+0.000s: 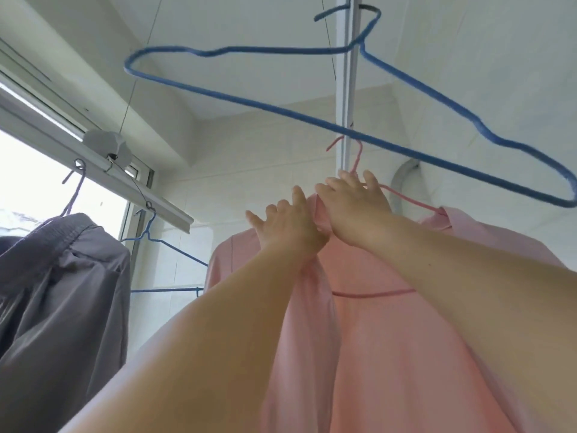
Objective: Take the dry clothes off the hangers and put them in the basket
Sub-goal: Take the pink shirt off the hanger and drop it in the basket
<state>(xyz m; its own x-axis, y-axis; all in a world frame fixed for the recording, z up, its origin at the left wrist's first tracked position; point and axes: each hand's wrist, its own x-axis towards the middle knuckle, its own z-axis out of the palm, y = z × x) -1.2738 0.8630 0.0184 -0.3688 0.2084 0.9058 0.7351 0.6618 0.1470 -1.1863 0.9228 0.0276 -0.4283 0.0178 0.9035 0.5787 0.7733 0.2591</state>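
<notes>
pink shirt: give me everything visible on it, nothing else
The pink shirt is a light, thin-looking woven garment hanging open-fronted on a pink wire hanger, whose hook sits on the white rail above. Its bottom runs out of frame. The left hand and right hand both rest at the collar; whether they grip it cannot be told.

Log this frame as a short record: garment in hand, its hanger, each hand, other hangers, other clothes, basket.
garment: pink shirt, still on its hanger
hanger: pink hanger, hooked on the white rail
left hand: at the shirt's collar, grip unclear
right hand: on the collar beside the hanger's neck, fingers spread
empty hanger: blue hanger, on the same rail
other clothes: grey garment, hanging at the window
basket: not in view
</notes>
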